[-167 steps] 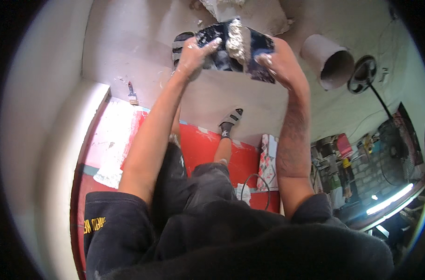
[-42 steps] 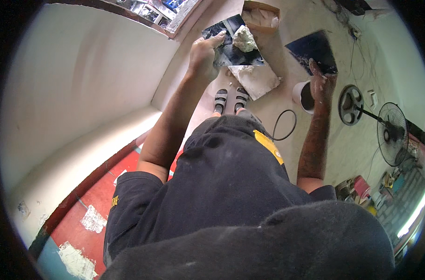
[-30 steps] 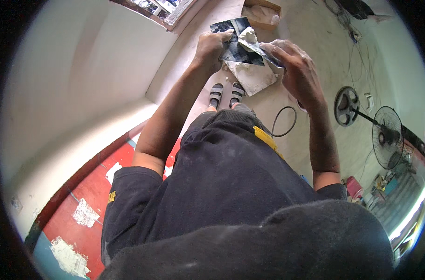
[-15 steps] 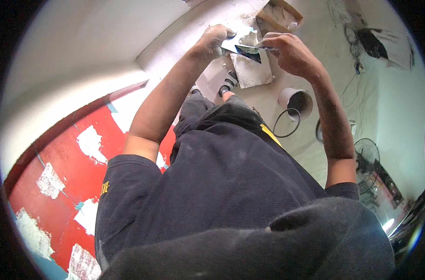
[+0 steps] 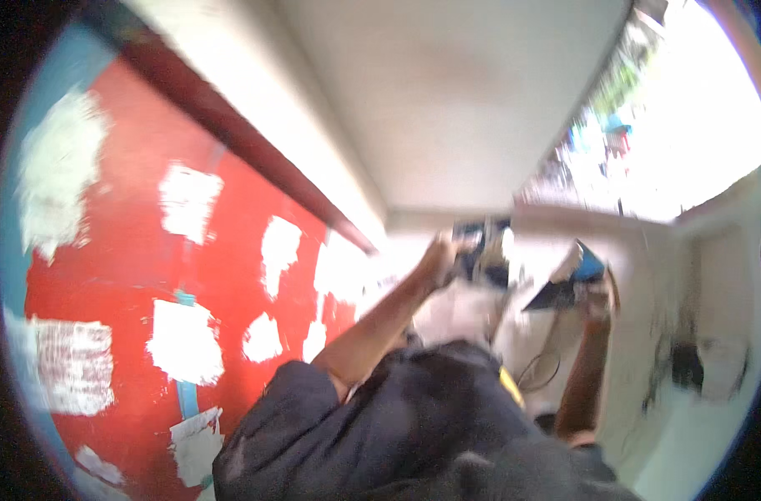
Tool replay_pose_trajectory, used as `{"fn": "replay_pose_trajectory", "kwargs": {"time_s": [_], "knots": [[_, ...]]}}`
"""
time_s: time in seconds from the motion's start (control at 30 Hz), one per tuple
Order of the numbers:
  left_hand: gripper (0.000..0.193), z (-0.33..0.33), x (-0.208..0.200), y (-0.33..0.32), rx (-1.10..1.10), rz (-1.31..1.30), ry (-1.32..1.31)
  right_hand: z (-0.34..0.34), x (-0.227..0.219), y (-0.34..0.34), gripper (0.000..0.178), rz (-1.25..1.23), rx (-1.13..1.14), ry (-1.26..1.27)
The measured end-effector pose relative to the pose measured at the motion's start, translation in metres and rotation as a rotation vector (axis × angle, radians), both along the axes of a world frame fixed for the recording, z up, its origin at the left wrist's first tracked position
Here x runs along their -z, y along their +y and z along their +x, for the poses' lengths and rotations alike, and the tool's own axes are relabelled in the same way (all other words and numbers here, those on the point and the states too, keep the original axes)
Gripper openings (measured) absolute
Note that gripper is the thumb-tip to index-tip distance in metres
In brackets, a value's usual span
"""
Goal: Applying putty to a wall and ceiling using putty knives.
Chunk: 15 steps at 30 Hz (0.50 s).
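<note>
The left hand (image 5: 441,257) is clenched around the near edge of a dark plaster board (image 5: 480,255) carrying a pale lump, raised at arm's length. The right hand (image 5: 599,292) grips a flat blue-and-black trowel (image 5: 564,284), its blade angled toward the board but apart from it; the blur hides the fingers. Both forearms rise from a dark shirt (image 5: 414,426). To the left stands a red wall (image 5: 146,275) dotted with white filler patches (image 5: 180,338). A pale ceiling (image 5: 447,100) spreads above, and a dark cable (image 5: 543,367) loops between the arms below.
</note>
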State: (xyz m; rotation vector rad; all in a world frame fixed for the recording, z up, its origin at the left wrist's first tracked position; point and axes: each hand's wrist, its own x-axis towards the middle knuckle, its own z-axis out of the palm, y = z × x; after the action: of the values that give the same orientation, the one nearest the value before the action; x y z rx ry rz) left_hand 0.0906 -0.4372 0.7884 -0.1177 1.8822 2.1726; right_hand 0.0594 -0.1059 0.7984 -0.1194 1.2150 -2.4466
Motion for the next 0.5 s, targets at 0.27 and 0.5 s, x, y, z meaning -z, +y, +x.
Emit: {"fn": "replay_pose_trajectory", "kwargs": {"time_s": [0.27, 0.5], "knots": [[0.024, 0.101, -0.08, -0.162, -0.525, 0.444, -0.14, -0.048, -0.056, -0.261, 0.047, -0.307, -0.117, -0.008], [0.025, 0.108, -0.047, -0.224, -0.897, 0.522, -0.055, -0.17, -0.149, -0.422, 0.039, -0.252, -0.176, 0.117]]}}
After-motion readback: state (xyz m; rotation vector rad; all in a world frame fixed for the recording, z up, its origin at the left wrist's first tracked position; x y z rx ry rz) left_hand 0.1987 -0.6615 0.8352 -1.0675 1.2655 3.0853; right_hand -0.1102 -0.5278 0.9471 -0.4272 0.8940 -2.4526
